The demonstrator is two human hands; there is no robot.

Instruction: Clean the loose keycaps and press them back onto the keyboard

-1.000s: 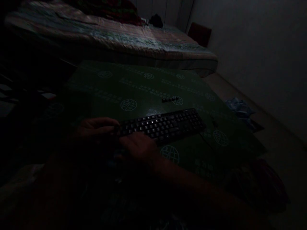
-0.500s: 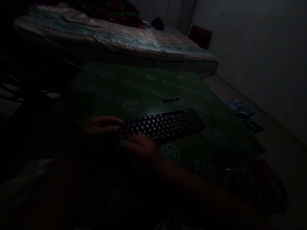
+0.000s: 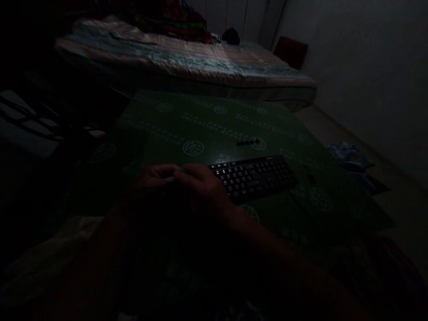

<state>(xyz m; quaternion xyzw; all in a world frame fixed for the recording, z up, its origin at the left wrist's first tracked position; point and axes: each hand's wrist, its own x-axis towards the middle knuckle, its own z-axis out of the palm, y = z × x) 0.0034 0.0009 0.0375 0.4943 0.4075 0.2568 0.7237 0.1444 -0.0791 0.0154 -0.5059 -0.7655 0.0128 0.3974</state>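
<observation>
Very dim light here, and both hands are bunched over the near-left end of the black keyboard [image 3: 257, 176], which lies flat and slightly askew on the green mat [image 3: 200, 129] printed with globe marks. That flat footing likely steadies it for close finger work. The left hand [image 3: 155, 180] comes in from the side with its fingers curled inward, tips meeting the right hand [image 3: 205, 187], which arches knuckles-up over the keyboard's left end and hides those keys. A faint pale sliver shows where the fingertips meet, but it is too dark to tell whether either hand pinches something or just presses down. Beyond the keyboard, a short row of small dark pieces [image 3: 248, 141] sits on the mat, apart from both hands. A bed [image 3: 200, 62] runs across behind.
</observation>
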